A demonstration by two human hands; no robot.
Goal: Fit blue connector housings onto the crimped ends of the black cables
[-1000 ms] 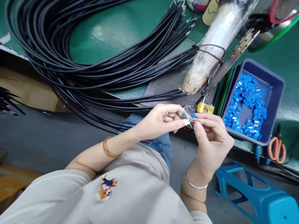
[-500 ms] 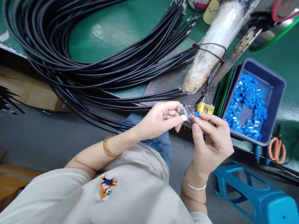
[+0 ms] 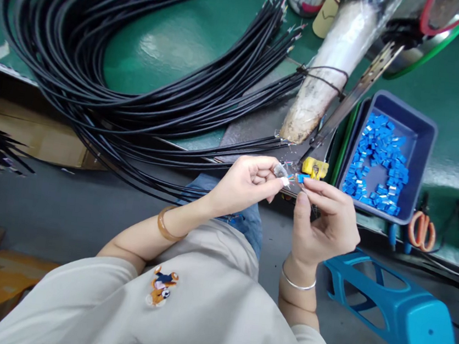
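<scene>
My left hand (image 3: 248, 182) is closed, thumb and forefinger pinching the coloured wires (image 3: 292, 178) at a cable end. Those thin wires run across to a small blue connector (image 3: 301, 177). My right hand (image 3: 326, 216) pinches at the connector with its forefinger and thumb; the exact contact is too small to make out. Something white and a greyish wrap show at my left fingertips. Just beyond the hands sits a yellow block (image 3: 315, 167). Black cables (image 3: 198, 154) lead in from the left toward the work spot.
A wrapped pipe (image 3: 322, 88) and a metal bracket (image 3: 358, 93) slant down close above the hands. On the right stands a grey bin (image 3: 419, 160) of blue connectors (image 3: 380, 161). Orange-handled scissors (image 3: 422, 230) lie by the table edge, above a blue stool (image 3: 404, 308).
My right thumb has shifted slightly down, away from the forefinger, and more of the blue connector and wires shows. The left hand keeps its pinch almost in place.
</scene>
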